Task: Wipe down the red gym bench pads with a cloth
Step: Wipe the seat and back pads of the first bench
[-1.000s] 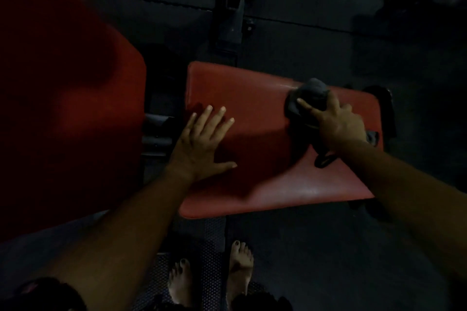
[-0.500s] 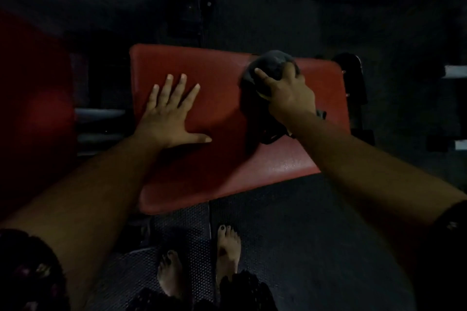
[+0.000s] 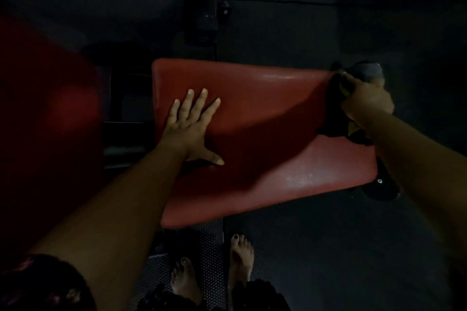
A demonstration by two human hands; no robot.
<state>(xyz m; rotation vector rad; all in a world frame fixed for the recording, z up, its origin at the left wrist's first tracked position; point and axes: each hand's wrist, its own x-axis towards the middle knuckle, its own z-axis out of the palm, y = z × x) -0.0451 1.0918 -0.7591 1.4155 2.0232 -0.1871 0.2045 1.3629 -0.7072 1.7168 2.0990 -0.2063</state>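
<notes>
A red seat pad (image 3: 273, 118) fills the middle of the view, shiny along its far and right parts. My left hand (image 3: 188, 126) lies flat on its left part with fingers spread. My right hand (image 3: 366, 102) grips a dark grey cloth (image 3: 367, 73) with a yellow patch at the pad's far right corner. Part of the cloth hangs dark below my right hand, over the pad's right edge. A second, larger red pad (image 3: 45, 108) lies at the left, mostly in shadow.
A dark metal frame post (image 3: 202, 7) rises behind the seat pad. Black frame parts show in the gap between the pads (image 3: 123, 113) and under the right edge (image 3: 384, 184). My bare feet (image 3: 214, 265) stand on dark rubber flooring (image 3: 328, 247).
My right hand has dragged the cloth from the pad's far middle to its far right corner. My left hand stays flat on the pad's left part.
</notes>
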